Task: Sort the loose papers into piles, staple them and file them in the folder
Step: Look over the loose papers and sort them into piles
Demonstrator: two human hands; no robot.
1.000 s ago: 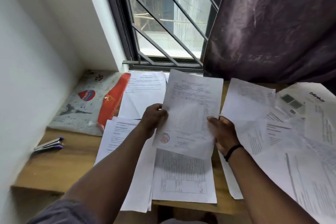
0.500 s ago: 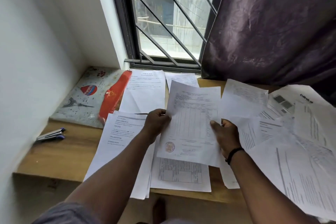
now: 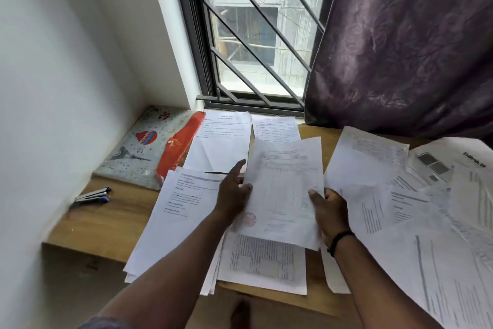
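Sheet with round stamp between my hands, above bench papers. Right hand fingers pinch its right edge. Left hand fingers straight, touching its left edge. Stapler far left of my fingers.

Soft daylight from the barred window at the worktop's far edge, white wall evenly bright, curtain dim with faint sheen, slight motion blur on the papers, wide-angle bending toward the frame edges

One stapler, one folder, one curtain, many loose papers.
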